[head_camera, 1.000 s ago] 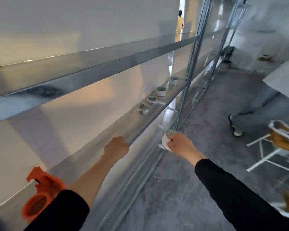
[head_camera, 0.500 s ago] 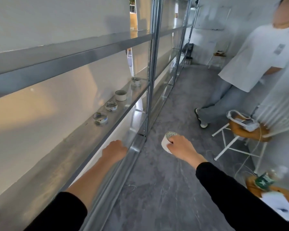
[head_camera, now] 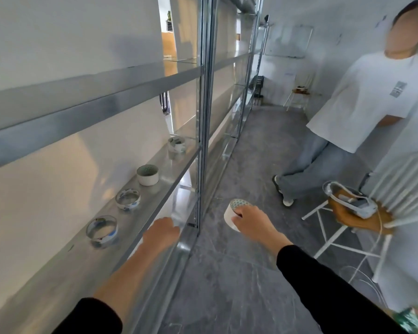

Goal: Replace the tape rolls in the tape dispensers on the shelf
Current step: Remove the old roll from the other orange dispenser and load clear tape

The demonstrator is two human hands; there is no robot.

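Note:
My right hand point(head_camera: 250, 219) is closed around a white tape roll point(head_camera: 232, 212) held over the floor, right of the shelf. My left hand point(head_camera: 162, 232) is a loose fist at the front edge of the metal shelf point(head_camera: 58, 268), holding nothing. On the shelf lie a near-empty clear roll point(head_camera: 102, 229), a thin printed roll point(head_camera: 128, 198), a thicker white roll point(head_camera: 148, 174) and a farther printed roll point(head_camera: 176, 143). No tape dispenser is in view.
A metal upright point(head_camera: 204, 116) divides the shelving just ahead of my left hand. A person in a white shirt point(head_camera: 362, 104) stands at the right. A white-legged stool point(head_camera: 357, 218) with a headset on it stands near them. Grey floor runs down the aisle.
The view has moved along the shelf: the orange dispenser at lower left is gone from view, the rolls are closer, and the person at right is now visible. Both hands keep their poses.

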